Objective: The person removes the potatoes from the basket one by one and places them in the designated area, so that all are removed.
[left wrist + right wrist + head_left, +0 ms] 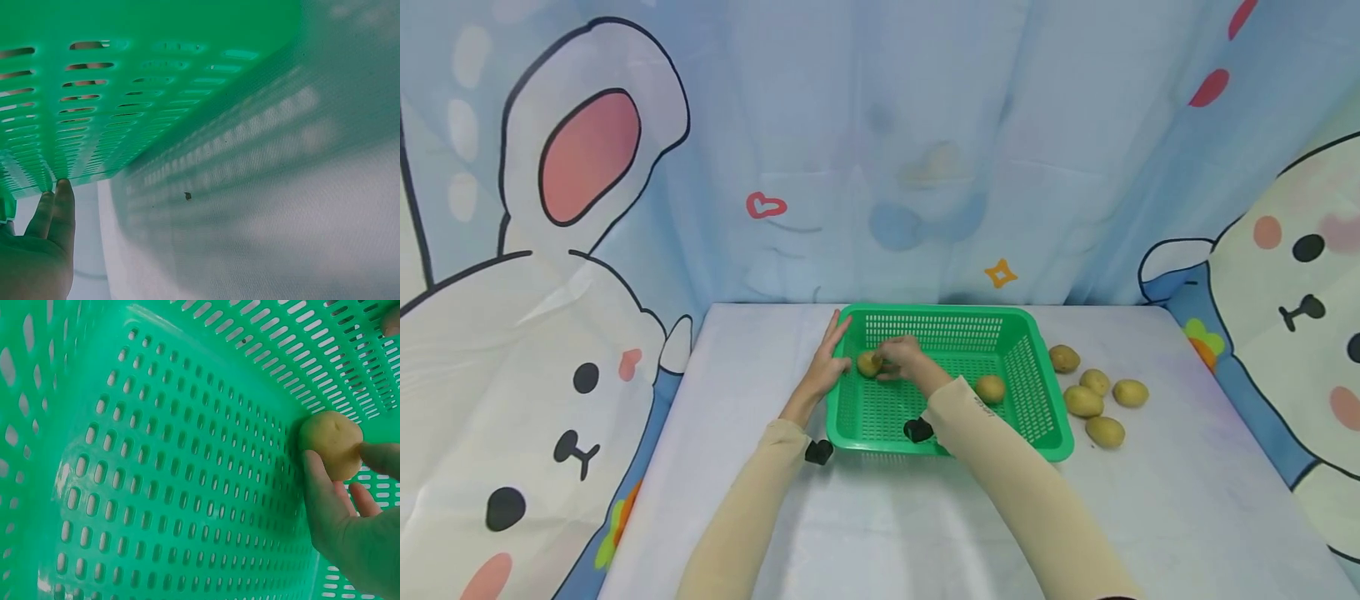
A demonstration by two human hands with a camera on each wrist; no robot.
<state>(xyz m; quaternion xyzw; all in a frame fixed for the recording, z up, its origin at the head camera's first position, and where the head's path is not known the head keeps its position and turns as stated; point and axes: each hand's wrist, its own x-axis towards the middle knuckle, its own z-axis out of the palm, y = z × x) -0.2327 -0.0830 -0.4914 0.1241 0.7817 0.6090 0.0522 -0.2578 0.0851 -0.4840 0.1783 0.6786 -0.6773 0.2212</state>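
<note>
Head fwd/down, wrist views nr basket (pixel 880 412)

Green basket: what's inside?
The basket holds a potato gripped by the right hand at its left end and another potato further right. In the head view, the right sleeve hides part of the floor; anything beneath can't be seen.

A white tablecloth (pixel 1187 508) lies below, with a small dark speck (pixel 187 196) on it in the left wrist view. Behind hangs a pale blue curtain (pixel 820 100) printed with a red heart outline (pixel 766 213), an orange 4-pointed star (pixel 1001 273) and 2 red drop shapes (pixel 1210 87). A cartoon rabbit (pixel 535 375) covers the left, a cartoon animal head (pixel 1292 283) the right.
</note>
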